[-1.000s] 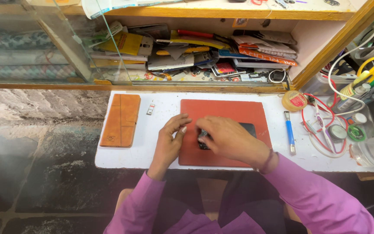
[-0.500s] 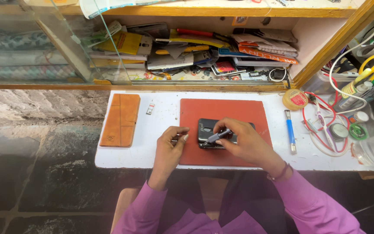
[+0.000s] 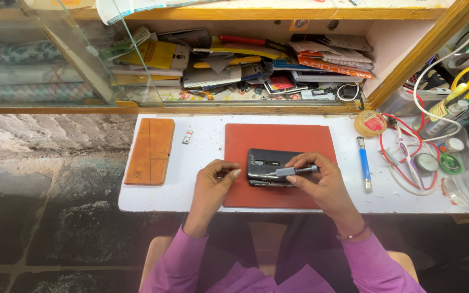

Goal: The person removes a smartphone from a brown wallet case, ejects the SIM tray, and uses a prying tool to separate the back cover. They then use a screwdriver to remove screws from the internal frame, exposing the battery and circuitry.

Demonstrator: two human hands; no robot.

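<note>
On the red mat (image 3: 278, 141) lies the dark phone (image 3: 270, 165), long axis running 3 to 9 o'clock. Right hand (image 3: 321, 182), at its 3 o'clock end, pinches a grey screwdriver (image 3: 294, 171) pointing toward 9. Left hand (image 3: 215, 184), fingers curled together, sits just beside the 9 o'clock end.

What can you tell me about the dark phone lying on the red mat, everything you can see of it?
The dark, glossy rectangular phone lies flat, back up, long side running left to right, on the red rectangular mat atop the white worktable. A small camera cluster sits near its left end. Its lower edge looks slightly lifted or layered, though that is hard to tell. The right hand rests on its right part, holding a slim grey-blue tool over it. The left hand sits at its left edge.
</note>
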